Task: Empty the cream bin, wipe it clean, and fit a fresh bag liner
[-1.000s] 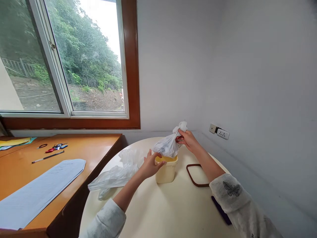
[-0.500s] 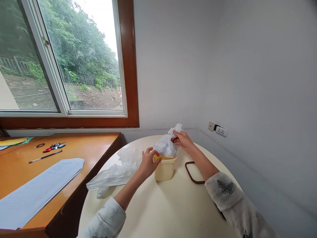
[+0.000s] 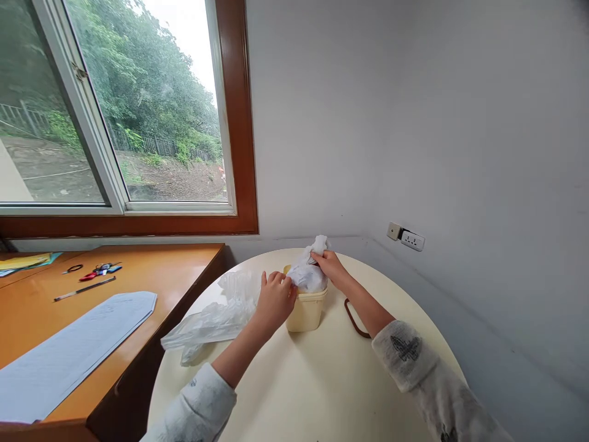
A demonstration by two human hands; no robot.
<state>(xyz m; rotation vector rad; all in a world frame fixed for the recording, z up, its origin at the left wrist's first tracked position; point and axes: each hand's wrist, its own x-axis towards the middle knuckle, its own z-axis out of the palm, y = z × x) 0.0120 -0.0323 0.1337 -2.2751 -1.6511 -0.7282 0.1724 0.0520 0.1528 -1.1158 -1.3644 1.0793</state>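
Note:
A small cream plastic bin (image 3: pixel 305 314) stands on the round table. A white plastic bag (image 3: pixel 309 277), bulging at the bottom and bunched at the top, sits in the bin's mouth, partly above the rim. My right hand (image 3: pixel 330 265) is closed around the bag's gathered neck. At the bin's left rim, my left hand (image 3: pixel 275 298) has its fingertips curled over the edge, beside the bag; its thumb is mostly hidden. A brown rounded frame-like ring (image 3: pixel 355 319) lies on the table, partly covered by my right forearm.
Crumpled clear plastic bags (image 3: pixel 216 322) lie on the left of the cream round table (image 3: pixel 313 393). A wooden desk (image 3: pixel 175 270) adjoins it, with paper sheets (image 3: pixel 87 350), a pen (image 3: pixel 85 288) and scissors (image 3: pixel 94 274). A wall socket (image 3: pixel 413 240) is at the right.
The white bag has come down into the bin's mouth and shifted slightly left, with my right hand moving along. My left hand stays at the bin's left rim.

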